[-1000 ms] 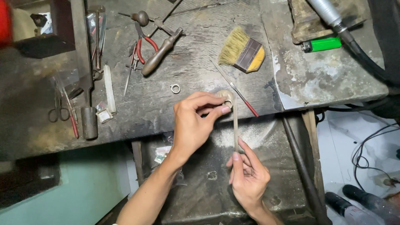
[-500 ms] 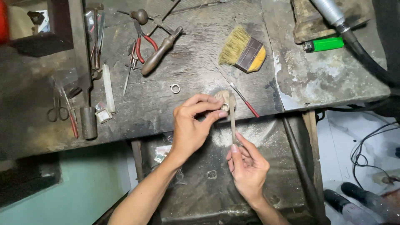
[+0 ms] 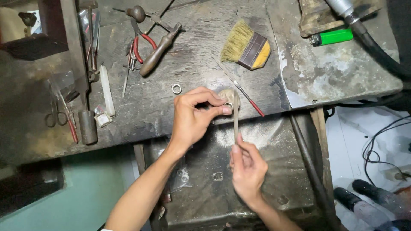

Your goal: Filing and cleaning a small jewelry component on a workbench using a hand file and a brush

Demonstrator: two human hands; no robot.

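My left hand (image 3: 192, 117) pinches a small metal ring (image 3: 229, 105) against a worn wooden peg (image 3: 227, 95) at the front edge of the dark workbench (image 3: 150, 102). My right hand (image 3: 247, 169), lower down, holds a thin flat file (image 3: 235, 117) by its bottom end; the file's tip runs up to the ring. A second ring (image 3: 176, 89) lies loose on the bench, left of my left hand.
A flat brush (image 3: 247, 45), a red-tipped needle tool (image 3: 244, 93), red-handled pliers (image 3: 139, 42), a wooden-handled tool (image 3: 158, 51), scissors (image 3: 55, 113) and a green lighter (image 3: 332, 37) lie on the bench. A thick black hose (image 3: 376, 45) runs at right. A dusty tray (image 3: 257, 132) sits below the bench edge.
My right hand has slid the file up and a little left along the ring. My left hand stays pinched on the ring at the peg.
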